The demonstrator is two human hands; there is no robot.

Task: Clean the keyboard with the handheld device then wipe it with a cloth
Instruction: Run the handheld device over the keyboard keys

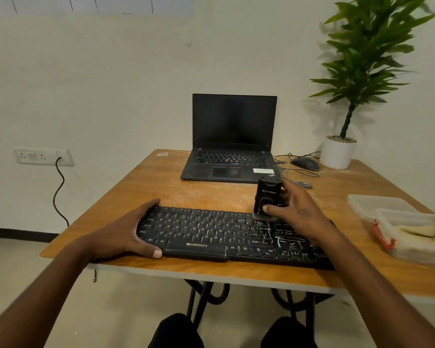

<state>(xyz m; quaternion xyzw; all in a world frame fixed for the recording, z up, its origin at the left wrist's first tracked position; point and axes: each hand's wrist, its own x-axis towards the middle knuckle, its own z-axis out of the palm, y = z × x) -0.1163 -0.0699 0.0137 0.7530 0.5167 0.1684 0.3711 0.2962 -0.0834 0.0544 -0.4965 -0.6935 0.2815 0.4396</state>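
Observation:
A black keyboard (211, 234) lies across the front of the wooden table (211, 194), with whitish dust streaks on its right half. My left hand (133, 229) grips the keyboard's left end, fingers over the far edge and thumb at the near edge. My right hand (299, 212) holds a small black handheld device (266, 197) upright, its lower end touching the keys at the upper right of the keyboard. My thumb lies on the device's front. No cloth can be made out for certain.
An open black laptop (231, 151) stands behind the keyboard, with a mouse (305, 163) and cables to its right. A potted plant (339, 151) occupies the back right corner. Clear plastic containers (407, 229) sit at the right edge. A wall socket (43, 156) holds a hanging cord.

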